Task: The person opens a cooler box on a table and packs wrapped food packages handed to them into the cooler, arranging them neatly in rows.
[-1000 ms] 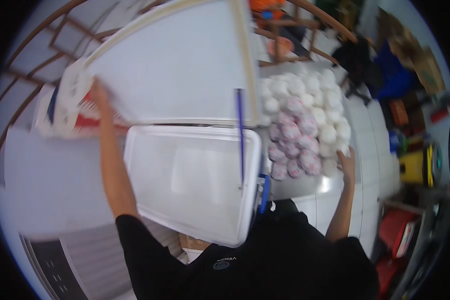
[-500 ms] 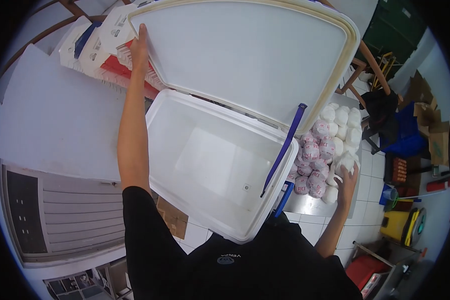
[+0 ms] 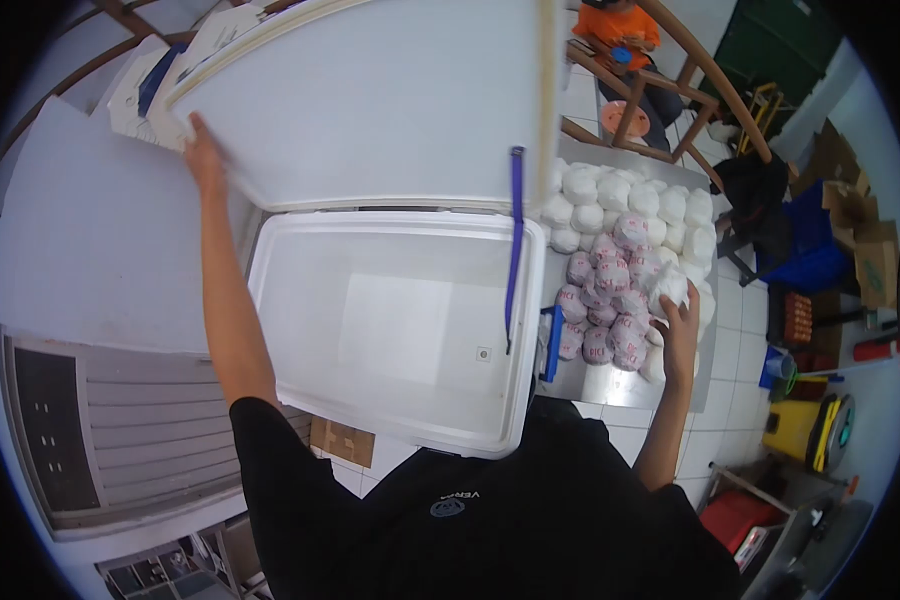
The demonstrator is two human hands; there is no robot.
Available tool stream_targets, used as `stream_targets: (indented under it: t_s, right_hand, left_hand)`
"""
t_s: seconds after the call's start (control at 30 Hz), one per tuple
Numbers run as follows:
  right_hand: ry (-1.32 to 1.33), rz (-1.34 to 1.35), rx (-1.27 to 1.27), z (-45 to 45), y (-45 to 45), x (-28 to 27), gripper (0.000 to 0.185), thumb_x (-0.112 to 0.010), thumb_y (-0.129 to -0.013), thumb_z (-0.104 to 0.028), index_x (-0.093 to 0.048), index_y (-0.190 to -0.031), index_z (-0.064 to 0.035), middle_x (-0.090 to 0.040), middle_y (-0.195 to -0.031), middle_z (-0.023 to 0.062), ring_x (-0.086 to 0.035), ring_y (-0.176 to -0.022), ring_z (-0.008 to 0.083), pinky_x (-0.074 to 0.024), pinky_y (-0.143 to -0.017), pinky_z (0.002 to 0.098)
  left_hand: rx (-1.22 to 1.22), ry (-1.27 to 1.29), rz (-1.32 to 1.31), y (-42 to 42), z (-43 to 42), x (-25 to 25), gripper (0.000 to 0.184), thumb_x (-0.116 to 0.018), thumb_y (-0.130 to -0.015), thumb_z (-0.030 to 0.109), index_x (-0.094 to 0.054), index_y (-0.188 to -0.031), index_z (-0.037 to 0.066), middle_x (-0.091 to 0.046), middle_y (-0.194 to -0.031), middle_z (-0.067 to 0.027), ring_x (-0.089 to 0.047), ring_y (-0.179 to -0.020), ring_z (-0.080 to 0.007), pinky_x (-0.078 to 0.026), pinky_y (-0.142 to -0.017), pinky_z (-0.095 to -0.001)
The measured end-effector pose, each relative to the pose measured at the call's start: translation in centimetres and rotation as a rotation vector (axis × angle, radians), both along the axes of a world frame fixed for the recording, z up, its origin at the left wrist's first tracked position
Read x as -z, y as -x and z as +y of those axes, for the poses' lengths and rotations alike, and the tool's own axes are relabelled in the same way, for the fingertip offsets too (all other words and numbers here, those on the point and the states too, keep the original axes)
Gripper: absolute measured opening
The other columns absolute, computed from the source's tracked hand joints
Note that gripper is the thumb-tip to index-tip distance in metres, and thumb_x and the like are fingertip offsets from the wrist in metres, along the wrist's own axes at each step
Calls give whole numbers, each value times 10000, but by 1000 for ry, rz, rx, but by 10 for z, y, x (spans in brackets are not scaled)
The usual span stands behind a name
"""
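Holding two things: left hand [image 3: 203, 158] grips one flat white lid [image 3: 380, 110], right hand [image 3: 680, 335] grips one rounded white-wrapped bundle [image 3: 667, 285]

The white lid [image 3: 370, 115] is gripped near its left corner by the fingers of the left hand [image 3: 203, 160]; it is raised open, its smooth inner face shown and edged by a beige seal. The white cooler [image 3: 400, 320], hinged to it, is set below and right of those fingers, its interior bare, with a purple strap [image 3: 516, 235] stretched along its right side. A crumpled white wrapped bundle [image 3: 668, 286] is clasped in the fingers of the right hand [image 3: 680, 328]. Pink-lettered wrapped bundles [image 3: 610, 275] are heaped just left of those fingers; plain white wrapped bundles [image 3: 642, 200] are packed beyond them.
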State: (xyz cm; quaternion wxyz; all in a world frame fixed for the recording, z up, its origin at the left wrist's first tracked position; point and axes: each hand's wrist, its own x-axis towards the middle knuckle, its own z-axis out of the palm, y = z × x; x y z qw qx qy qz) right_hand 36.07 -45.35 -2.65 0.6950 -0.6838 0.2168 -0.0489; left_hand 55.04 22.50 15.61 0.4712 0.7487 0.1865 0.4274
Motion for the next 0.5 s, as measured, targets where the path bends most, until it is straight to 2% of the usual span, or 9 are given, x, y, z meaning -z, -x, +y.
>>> stream_targets:
  t_s: [0.03, 0.07, 0.1, 0.17, 0.2, 0.3, 0.4, 0.47, 0.5]
  right_hand:
    - [-13, -14, -33, -1, 0, 3, 629, -643, -878, -216, -352, -1426, -106, -585, -1168, 132, -597, -946, 176, -500, -715, 281]
    - [7, 11, -91, -3, -1, 5, 669, -634, -872, -268, -320, -1445, -126, -553, -1225, 143, -571, -1009, 198, -492, -770, 310]
    - [5, 15, -67, -3, -1, 4, 669, -634, -872, -268, -320, -1445, -126, -553, -1225, 143, -571, -1009, 198, -492, -770, 310]
    - [-9, -28, -87, 4, -1, 2, 654, -637, -873, -242, -330, -1438, -123, -556, -1226, 143, -582, -992, 198, -497, -753, 300]
    - [-43, -46, -83, 6, 0, -1, 649, -663, -861, -187, -352, -1422, -87, -568, -1202, 149, -592, -1016, 209, -507, -731, 296]
    - [-79, -112, -115, 10, 1, 7, 653, -666, -853, -167, -354, -1421, -85, -568, -1200, 156, -590, -1031, 219, -513, -739, 304]
    - [-85, -117, -137, 14, 7, 9, 669, -668, -849, -159, -344, -1429, -79, -544, -1237, 169, -563, -1093, 245, -500, -817, 326]
    - [-114, -139, -173, 21, 8, 6, 689, -662, -846, -141, -327, -1445, -78, -513, -1282, 178, -528, -1158, 260, -465, -906, 348]
    - [-144, -162, -198, 26, 9, -2, 698, -652, -842, -121, -311, -1448, -56, -503, -1303, 182, -516, -1184, 262, -439, -956, 357]
  left_hand:
    - [-30, 32, 39, 7, 8, 1, 790, -532, -867, 685, -615, -1085, -70, -643, -918, -105, -570, -801, -169, -482, -723, -314]
    - [-50, 1, -16, 11, 9, 1, 785, -529, -867, 689, -616, -1044, -71, -634, -880, -101, -563, -772, -177, -483, -705, -321]
    - [-68, -29, -72, 13, 9, 0, 782, -526, -866, 692, -616, -1004, -72, -625, -842, -97, -556, -743, -185, -484, -688, -329]
    - [-48, -60, -129, 16, 18, 3, 791, -527, -871, 685, -588, -1020, -89, -622, -910, -121, -554, -783, -196, -483, -722, -340]
    - [-28, -62, -122, 17, 17, 3, 791, -527, -871, 685, -588, -1020, -89, -622, -910, -121, -554, -783, -196, -483, -722, -340]
    - [15, -23, -106, 14, 16, -3, 794, -546, -871, 669, -554, -1058, -103, -610, -997, -141, -562, -849, -194, -484, -783, -338]
    - [-68, -44, -11, 5, 21, 4, 822, -590, -849, 658, -519, -1103, -121, -588, -1079, -179, -574, -944, -230, -481, -847, -348]
    - [-172, -196, 154, -4, 43, 11, 892, -633, -820, 650, -492, -1164, -162, -582, -1136, -233, -566, -1049, -300, -449, -938, -380]
    - [-192, -218, 121, -17, 65, 26, 926, -644, -812, 645, -468, -1201, -177, -568, -1172, -256, -547, -1090, -329, -421, -976, -395]
